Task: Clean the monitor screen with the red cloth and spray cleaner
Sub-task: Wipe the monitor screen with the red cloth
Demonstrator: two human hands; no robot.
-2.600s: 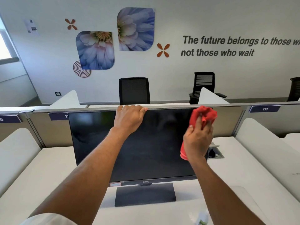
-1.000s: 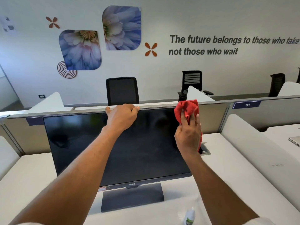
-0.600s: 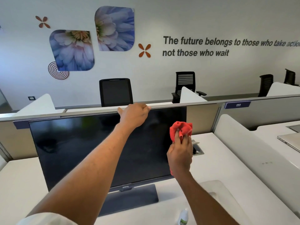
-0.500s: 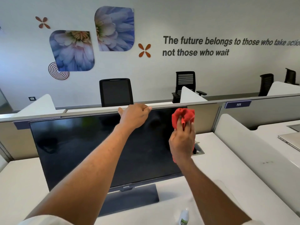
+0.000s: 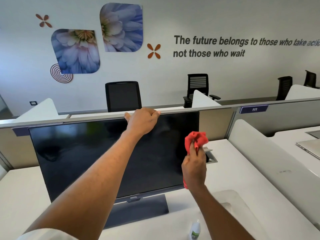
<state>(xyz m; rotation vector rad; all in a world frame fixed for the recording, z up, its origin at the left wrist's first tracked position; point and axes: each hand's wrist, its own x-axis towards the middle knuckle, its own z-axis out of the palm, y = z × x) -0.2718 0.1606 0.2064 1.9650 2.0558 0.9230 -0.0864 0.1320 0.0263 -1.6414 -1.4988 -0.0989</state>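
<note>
A black monitor (image 5: pixel 83 156) stands on a white desk, its screen dark and facing me. My left hand (image 5: pixel 142 121) grips the top edge of the monitor, fingers curled over it. My right hand (image 5: pixel 194 168) holds a bunched red cloth (image 5: pixel 196 140) against the screen's right edge, about halfway up. A small clear spray bottle (image 5: pixel 195 230) with a green label stands on the desk at the bottom, in front of the monitor's stand and under my right forearm.
The white desk (image 5: pixel 242 179) has a cable port (image 5: pixel 210 158) just right of the monitor. A grey partition (image 5: pixel 277 115) runs behind. A white divider (image 5: pixel 259 153) stands at the right, with a laptop (image 5: pixel 310 148) on the neighbouring desk. Black chairs (image 5: pixel 123 96) stand beyond.
My right hand has moved the red cloth down the screen's right edge from the top corner to about mid-height. My left hand keeps its grip on the monitor's top edge.
</note>
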